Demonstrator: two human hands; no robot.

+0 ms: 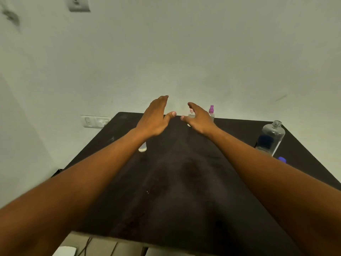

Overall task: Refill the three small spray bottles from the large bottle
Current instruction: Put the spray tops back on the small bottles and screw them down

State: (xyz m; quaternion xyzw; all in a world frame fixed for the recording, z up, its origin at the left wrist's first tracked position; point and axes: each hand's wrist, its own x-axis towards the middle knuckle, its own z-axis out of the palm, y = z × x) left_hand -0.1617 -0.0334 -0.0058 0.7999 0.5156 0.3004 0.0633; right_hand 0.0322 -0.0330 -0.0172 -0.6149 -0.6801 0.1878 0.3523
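In the head view, both arms reach out over the dark matte tabletop (184, 182). The left hand (155, 119) hangs with straight, relaxed fingers and holds nothing. The right hand (198, 119) is spread too, fingers loosely bent, empty, and hovers in front of a small clear spray bottle with a pale pink top (191, 113) at about twelve o'clock on the far edge.

Just to its one o'clock side stands a small clear spray bottle with a magenta pump top (211, 112), upright. A whitish rounded object (142, 147) peeps from under the left wrist at ten o'clock; it may be the third small bottle, but I cannot tell.

The large clear plastic bottle with a dark blue label (271, 137) stands at two o'clock, its neck uncapped; a small blue cap (282, 159) lies just beside its base.

Judging by this, the large bottle is ready for pouring, while both visible spray tops are on, so filling seems either not begun or hard to judge; liquid levels are not readable.

The table meets a plain pale wall (184, 52); a white switch plate (95, 121) sits at nine o'clock.
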